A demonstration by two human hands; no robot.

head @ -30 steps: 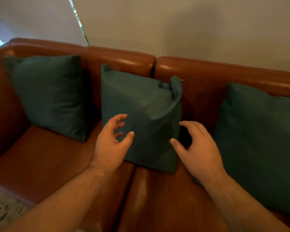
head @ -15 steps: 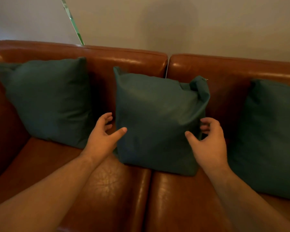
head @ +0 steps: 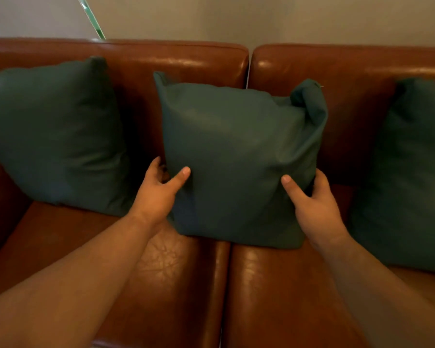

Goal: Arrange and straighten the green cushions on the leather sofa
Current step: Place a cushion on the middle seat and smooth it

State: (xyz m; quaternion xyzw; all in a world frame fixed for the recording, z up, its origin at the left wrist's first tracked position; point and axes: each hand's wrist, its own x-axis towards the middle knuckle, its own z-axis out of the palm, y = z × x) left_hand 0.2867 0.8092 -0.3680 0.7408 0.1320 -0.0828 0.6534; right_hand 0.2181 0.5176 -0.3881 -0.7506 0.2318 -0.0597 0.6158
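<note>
Both hands grip the middle cushion (head: 236, 156): left hand (head: 158, 194) on its left edge, right hand (head: 312, 209) on its right edge, thumbs in front. Judged next: lift and plump it, flattening its folded far-right corner.

Middle cushion (head: 239, 156) plain dark green, no pattern; left cushion (head: 53, 136) same dark green; right cushion (head: 412, 177) same dark green; leather sofa (head: 186, 285) glossy reddish brown, fine crease lines on seat; wall (head: 261, 16) flat grey-beige.

No readable text, labels, brands or numbers anywhere.
</note>
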